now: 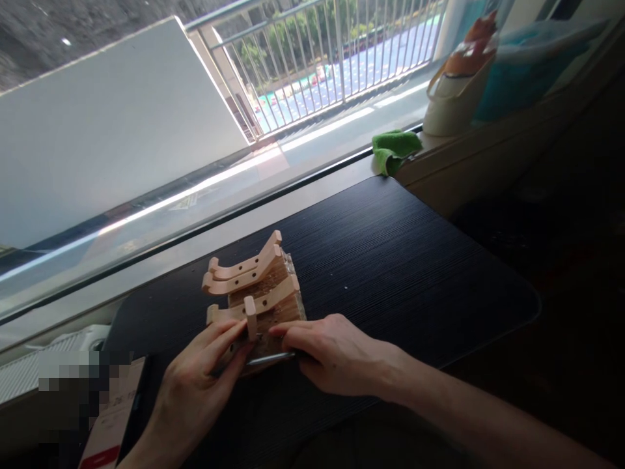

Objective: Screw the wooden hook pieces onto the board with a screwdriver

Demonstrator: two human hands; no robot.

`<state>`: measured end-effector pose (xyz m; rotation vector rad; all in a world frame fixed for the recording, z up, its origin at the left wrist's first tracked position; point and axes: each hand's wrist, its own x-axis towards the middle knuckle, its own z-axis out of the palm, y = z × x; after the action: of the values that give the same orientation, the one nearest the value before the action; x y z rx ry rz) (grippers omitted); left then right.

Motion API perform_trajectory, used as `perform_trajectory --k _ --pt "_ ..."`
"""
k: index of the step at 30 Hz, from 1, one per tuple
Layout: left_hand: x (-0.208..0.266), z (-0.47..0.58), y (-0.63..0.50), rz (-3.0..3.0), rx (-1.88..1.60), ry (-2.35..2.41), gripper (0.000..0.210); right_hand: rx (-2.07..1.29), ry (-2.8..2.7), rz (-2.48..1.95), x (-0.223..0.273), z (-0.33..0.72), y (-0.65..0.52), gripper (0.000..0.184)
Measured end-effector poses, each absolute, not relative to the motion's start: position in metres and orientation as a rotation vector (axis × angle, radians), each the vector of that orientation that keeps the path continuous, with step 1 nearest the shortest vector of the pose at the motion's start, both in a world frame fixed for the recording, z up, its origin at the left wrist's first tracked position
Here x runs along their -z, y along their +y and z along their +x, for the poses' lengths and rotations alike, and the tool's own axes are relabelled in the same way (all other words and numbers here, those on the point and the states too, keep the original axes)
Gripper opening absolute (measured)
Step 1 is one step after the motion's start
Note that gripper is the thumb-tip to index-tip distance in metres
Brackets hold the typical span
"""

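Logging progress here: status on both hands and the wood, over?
Left hand pinching upright wooden piece. Right hand gripping metal-shafted tool. Curved wooden pieces close beyond, green cloth well clear.

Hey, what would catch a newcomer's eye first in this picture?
Probably the pale curved wooden pieces against the dark table, with the left hand and right hand at their near end. Next, perhaps, the green cloth by the table's far corner, and the sunlit railing outdoors, at the top of the view.
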<state>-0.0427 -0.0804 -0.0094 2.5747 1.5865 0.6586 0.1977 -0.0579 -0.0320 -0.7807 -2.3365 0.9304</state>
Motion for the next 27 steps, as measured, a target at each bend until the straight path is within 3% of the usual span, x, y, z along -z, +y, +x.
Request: perform_trajectory --k 20,27 --pt "-0.001 -0.044 -0.072 2.451 -0.393 1.598 0.027 -0.987 -2.261 -0.749 0.045 0.202 -0.058 0.02" --pt "0.006 -0.052 -0.076 2.405 -0.512 1.605 0.027 -0.958 -2.281 -0.741 0.045 0.201 -0.057 0.019"
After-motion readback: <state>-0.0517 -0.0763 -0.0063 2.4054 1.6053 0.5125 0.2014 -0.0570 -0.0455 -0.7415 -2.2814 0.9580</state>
